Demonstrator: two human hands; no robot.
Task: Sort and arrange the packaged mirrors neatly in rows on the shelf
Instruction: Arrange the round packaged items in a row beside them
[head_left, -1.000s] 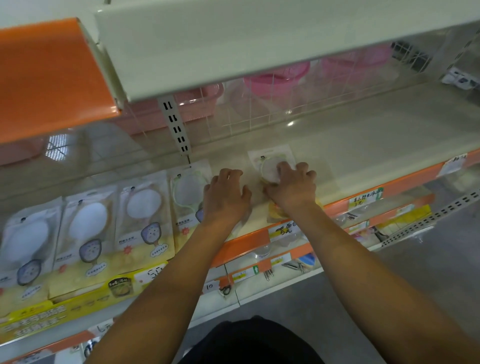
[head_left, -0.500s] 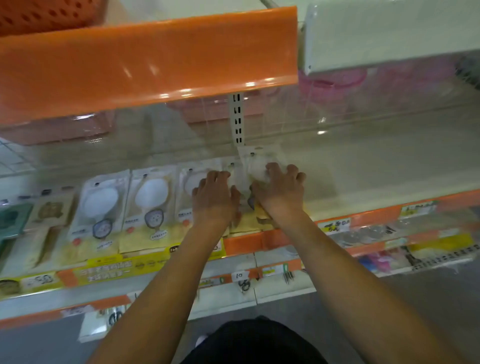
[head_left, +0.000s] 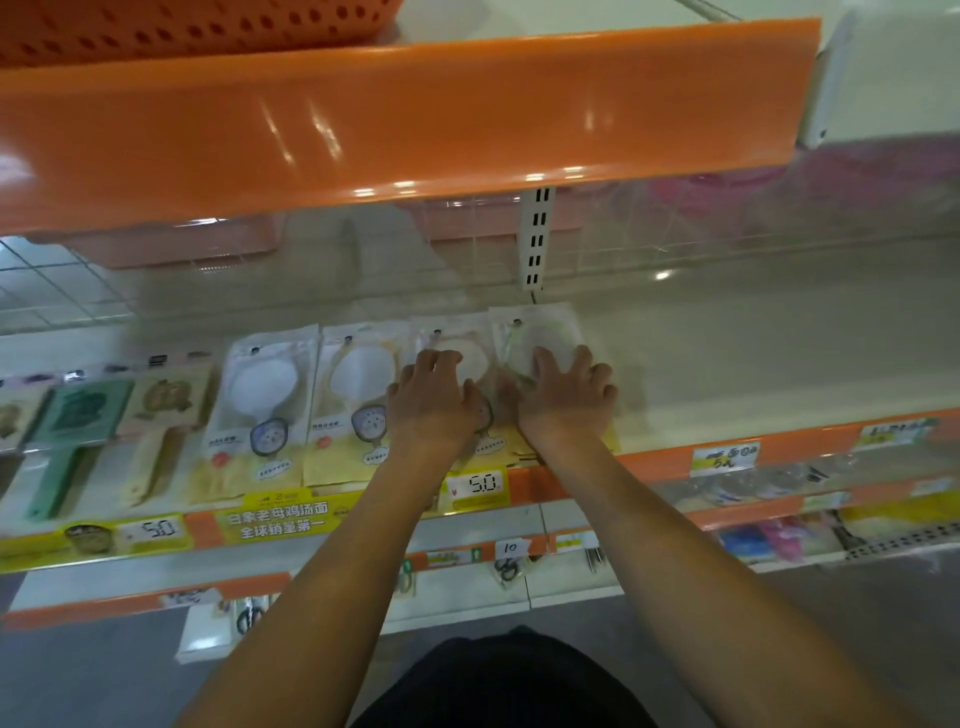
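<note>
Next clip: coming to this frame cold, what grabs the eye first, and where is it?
The broad glossy orange shelf edge across the top dominates. Below it, mid-frame, the left hand and right hand lie flat side by side on the two rightmost mirror packs, at the end of a row of packaged mirrors running leftwards. To their right the cream shelf is bare.

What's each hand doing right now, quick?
Left hand: open, resting on a packaged mirror.
Right hand: open, fingers spread, pressing the end mirror pack.
</note>
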